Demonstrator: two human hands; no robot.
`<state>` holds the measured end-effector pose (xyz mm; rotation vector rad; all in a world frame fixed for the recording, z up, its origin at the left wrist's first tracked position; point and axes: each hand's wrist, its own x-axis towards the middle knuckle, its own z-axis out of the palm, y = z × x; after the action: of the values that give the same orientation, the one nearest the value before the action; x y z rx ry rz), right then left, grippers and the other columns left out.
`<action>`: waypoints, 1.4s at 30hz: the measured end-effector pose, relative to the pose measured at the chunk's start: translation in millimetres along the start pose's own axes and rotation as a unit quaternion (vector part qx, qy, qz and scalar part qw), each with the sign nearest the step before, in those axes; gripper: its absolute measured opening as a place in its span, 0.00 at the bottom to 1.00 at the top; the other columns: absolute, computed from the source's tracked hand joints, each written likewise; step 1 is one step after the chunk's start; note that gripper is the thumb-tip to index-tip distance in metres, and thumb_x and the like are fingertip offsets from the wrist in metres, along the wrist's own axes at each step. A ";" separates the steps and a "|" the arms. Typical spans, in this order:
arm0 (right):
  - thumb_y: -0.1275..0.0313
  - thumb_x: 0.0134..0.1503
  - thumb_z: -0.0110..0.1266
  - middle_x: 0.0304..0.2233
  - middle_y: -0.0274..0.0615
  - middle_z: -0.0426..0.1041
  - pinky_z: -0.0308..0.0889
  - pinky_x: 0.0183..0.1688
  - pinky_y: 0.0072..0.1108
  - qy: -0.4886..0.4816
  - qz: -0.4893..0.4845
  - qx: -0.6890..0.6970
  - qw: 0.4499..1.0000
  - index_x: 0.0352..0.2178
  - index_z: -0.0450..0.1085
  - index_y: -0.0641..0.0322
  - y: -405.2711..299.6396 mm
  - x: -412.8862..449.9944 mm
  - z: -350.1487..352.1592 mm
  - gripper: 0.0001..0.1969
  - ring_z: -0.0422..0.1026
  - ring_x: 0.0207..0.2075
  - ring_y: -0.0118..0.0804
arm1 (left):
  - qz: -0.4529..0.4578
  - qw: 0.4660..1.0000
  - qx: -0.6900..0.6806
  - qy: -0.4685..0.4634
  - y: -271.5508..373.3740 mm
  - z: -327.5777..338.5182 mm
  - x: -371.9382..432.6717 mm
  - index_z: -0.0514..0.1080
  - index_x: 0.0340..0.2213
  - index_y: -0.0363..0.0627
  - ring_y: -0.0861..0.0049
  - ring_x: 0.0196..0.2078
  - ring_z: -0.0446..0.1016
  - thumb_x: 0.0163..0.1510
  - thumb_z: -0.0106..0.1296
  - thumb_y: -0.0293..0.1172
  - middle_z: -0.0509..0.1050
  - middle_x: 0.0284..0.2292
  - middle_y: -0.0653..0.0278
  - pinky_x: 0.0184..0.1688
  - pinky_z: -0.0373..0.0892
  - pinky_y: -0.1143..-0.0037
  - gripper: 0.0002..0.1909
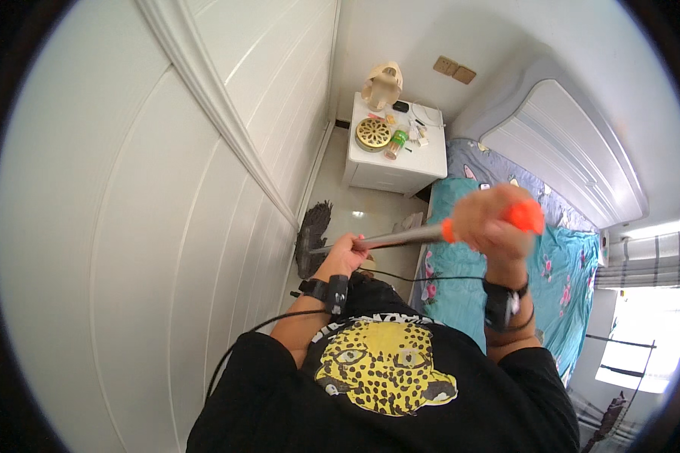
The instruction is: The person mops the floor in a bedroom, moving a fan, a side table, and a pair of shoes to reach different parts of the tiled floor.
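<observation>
Both my hands grip a mop with a metal pole (pixel 405 236) and an orange end. Blurred, my right hand (pixel 490 221) closes round the orange grip (pixel 526 216) at the top, above the bed. Lower down the pole, my left hand (pixel 348 255) holds the metal part. At the far end the dark grey mop head (pixel 313 238) rests on the tiled floor (pixel 354 198), against the foot of the white panelled wardrobe doors (pixel 204 187). My left forearm hides part of the mop head.
A white nightstand (pixel 394 164) bears a gold pierced tin (pixel 373 133), a green-labelled jar (pixel 396 142), a beige object (pixel 382 85) and small items. To the right is the bed (pixel 459 249) with a turquoise cover. A black cable (pixel 413 278) runs between my wrists.
</observation>
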<state>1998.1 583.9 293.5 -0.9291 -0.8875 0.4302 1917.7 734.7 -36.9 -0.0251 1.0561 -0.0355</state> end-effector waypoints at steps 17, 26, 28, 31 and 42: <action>0.82 0.36 0.45 0.14 0.40 0.62 0.61 0.21 0.20 -0.060 -0.102 -0.376 0.919 0.11 0.56 0.61 -24.0 5.6 41.2 0.08 0.61 0.14 0.33 | 0.067 0.966 0.022 -0.247 33.5 167.5 -11.5 0.60 0.19 0.37 0.75 0.23 0.66 0.47 0.40 0.25 0.63 0.16 0.63 0.30 0.66 0.78 0.06; 0.80 0.40 0.44 0.14 0.40 0.64 0.60 0.21 0.18 -0.054 -0.055 -0.336 0.939 0.13 0.58 0.64 106.1 57.5 -10.6 0.06 0.63 0.17 0.28 | 0.366 0.873 0.236 -0.218 117.7 143.9 156.8 0.63 0.24 0.38 0.81 0.21 0.62 0.46 0.42 0.23 0.60 0.19 0.66 0.26 0.63 0.80 0.02; 0.80 0.40 0.44 0.12 0.40 0.62 0.58 0.18 0.17 -0.081 -0.058 -0.313 0.944 0.13 0.56 0.63 99.1 85.2 -42.3 0.06 0.60 0.15 0.28 | 0.413 0.874 0.129 -0.222 69.7 167.5 158.5 0.60 0.27 0.35 0.78 0.24 0.65 0.48 0.40 0.22 0.63 0.23 0.63 0.27 0.66 0.78 0.03; 0.79 0.39 0.41 0.11 0.37 0.58 0.57 0.19 0.18 -0.033 0.006 -0.253 0.967 0.14 0.55 0.61 63.9 105.4 -75.6 0.05 0.58 0.14 0.27 | 0.555 0.749 0.310 -0.189 7.7 193.9 112.4 0.60 0.28 0.34 0.76 0.26 0.66 0.48 0.40 0.23 0.63 0.24 0.61 0.27 0.67 0.78 0.04; 0.72 0.42 0.39 0.08 0.31 0.51 0.57 0.21 0.20 0.078 0.060 -0.026 0.995 0.12 0.50 0.55 8.8 68.5 -155.5 0.08 0.53 0.12 0.25 | 0.063 0.972 -0.129 -0.184 -60.4 128.8 37.3 0.60 0.30 0.28 0.65 0.37 0.65 0.50 0.35 0.24 0.65 0.32 0.51 0.45 0.64 0.69 0.09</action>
<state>2164.6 555.4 272.6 -1.0524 -0.7051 0.4325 2047.2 673.3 -3.7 -0.1930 0.6836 0.2150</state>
